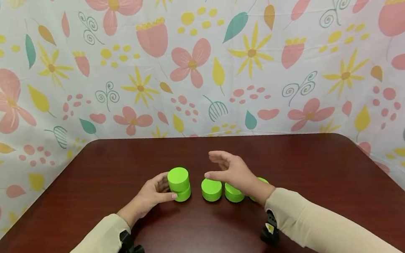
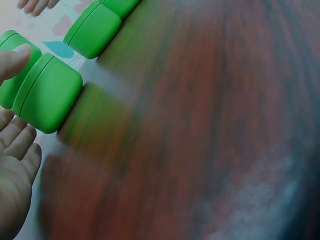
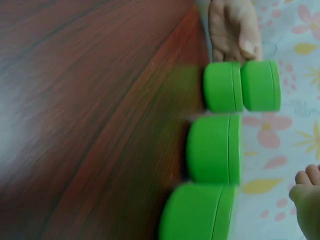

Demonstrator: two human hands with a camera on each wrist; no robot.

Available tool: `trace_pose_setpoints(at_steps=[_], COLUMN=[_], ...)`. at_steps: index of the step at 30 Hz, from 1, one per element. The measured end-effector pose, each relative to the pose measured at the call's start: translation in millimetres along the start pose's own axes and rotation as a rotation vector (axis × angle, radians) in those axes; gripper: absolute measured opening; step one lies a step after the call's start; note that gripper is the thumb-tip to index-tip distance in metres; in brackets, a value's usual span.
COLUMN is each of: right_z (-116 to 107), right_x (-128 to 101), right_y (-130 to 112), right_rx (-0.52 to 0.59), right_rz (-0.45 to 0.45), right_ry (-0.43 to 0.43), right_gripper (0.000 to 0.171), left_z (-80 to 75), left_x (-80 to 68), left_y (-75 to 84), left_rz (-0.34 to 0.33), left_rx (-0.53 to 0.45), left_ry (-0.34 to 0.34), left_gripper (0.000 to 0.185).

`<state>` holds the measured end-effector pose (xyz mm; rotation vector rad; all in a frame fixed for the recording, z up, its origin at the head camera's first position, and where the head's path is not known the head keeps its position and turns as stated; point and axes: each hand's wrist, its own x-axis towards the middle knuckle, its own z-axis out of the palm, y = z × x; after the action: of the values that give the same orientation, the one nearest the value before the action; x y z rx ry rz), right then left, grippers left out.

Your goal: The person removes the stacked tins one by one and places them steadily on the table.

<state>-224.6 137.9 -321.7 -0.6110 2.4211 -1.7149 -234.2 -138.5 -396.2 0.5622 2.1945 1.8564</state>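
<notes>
My left hand point(image 1: 150, 196) cups the two-high green stack point(image 1: 179, 183), fingers curled round it at nine o'clock of the row on the table point(image 1: 333, 176); my right hand point(image 1: 233, 170) hovers, fingers spread, over the loose pucks point(image 1: 211, 189). A nudge could topple the offset top puck.

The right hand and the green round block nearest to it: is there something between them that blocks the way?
Nothing visible does. The right hand hovers open just above the single green block, with only air between its fingers and the block's top. The two-block stack, held by the left hand, stands apart to the side.
</notes>
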Motion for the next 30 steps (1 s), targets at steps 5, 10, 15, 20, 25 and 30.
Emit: trace_pose_setpoints(at_steps=[5, 10, 15, 20, 25, 30], right_z=[18.7, 33.9, 44.4, 50.5, 54.7, 58.8], right_x=[14.1, 25.1, 33.4, 38.4, 41.2, 44.1], right_y=[-1.4, 1.4, 3.2, 2.9, 2.0, 1.7], right_rx=[-0.031, -0.043, -0.039, -0.061, -0.068, -0.077], right_rz=[0.016, 0.036, 0.035, 0.028, 0.033, 0.031], right_ry=[-0.046, -0.073, -0.072, -0.093, -0.115, -0.124], right_gripper=[0.064, 0.062, 0.059, 0.058, 0.059, 0.06], left_z=[0.9, 1.5, 1.3, 0.4, -0.8, -2.5], left_x=[1.5, 2.0, 3.2, 4.8, 6.0, 6.3], left_y=[-1.2, -0.5, -1.1, -2.0, -2.2, -2.4], left_rz=[-0.001, -0.009, -0.007, -0.007, 0.011, 0.019], left_rx=[0.029, 0.025, 0.047, 0.075, 0.113, 0.121], left_ry=[-0.003, -0.005, -0.003, -0.017, -0.039, -0.049], left_gripper=[0.064, 0.064, 0.063, 0.062, 0.06, 0.058])
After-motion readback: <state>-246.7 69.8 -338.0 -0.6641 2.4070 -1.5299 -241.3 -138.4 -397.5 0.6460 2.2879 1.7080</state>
